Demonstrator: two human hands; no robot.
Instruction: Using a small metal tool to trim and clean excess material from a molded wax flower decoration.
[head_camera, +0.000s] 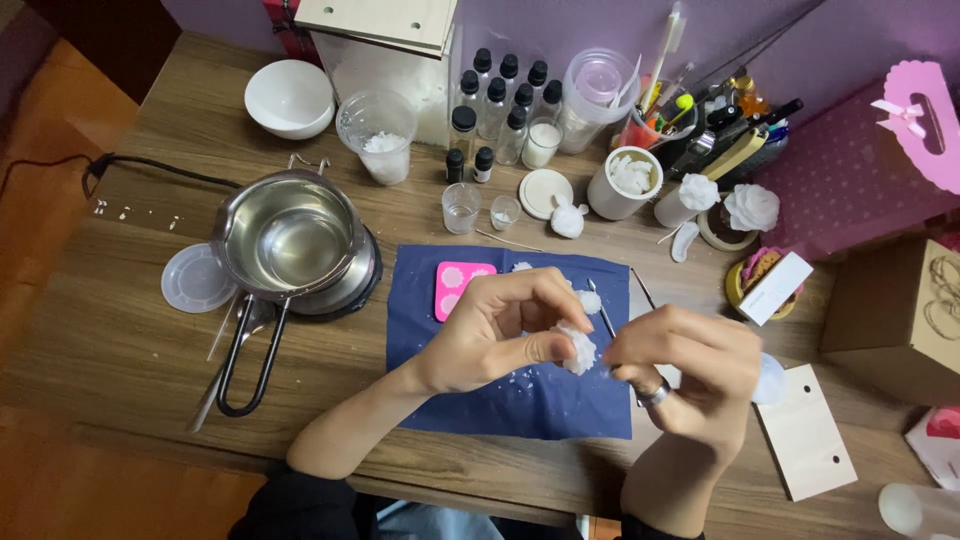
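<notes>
— White and waxy, that lump: the white wax flower (577, 349) sits pinched between both hands, above the dark blue cloth (520, 395) spread on the wooden table (120, 330).

— How are the fingers set?

— The left hand (495, 335) curls in, thumb and fingertips closed on the flower's left side. The right hand (690, 365) is nearly closed too, a ring on one finger, its fingertips meeting the flower from the right; a thin metal tool (603, 312) pokes up beside them, though whether that hand grips it I cannot tell.

— What lies close by?

— A pink silicone mould (455, 285) rests on the cloth's upper left corner, just beyond the left hand. Small white wax pieces (589, 300) lie on the cloth behind the flower, partly hidden by the fingers.

— And farther out?

— To the left, a steel pot (290, 240) with a long looped handle stands on a black burner, a clear plastic lid (197, 279) flat beside it. Behind it are a white bowl (289, 97) and a clear cup of wax flakes (377, 133). A cluster of small black-capped bottles (505, 100) stands at the back, with a white jar (625, 182) near finished white flowers (750, 207). A pink gift bag (870, 160) and a cardboard box (905, 315) crowd the right edge, and a flat wooden tag (805, 440) lies by the right wrist.
</notes>
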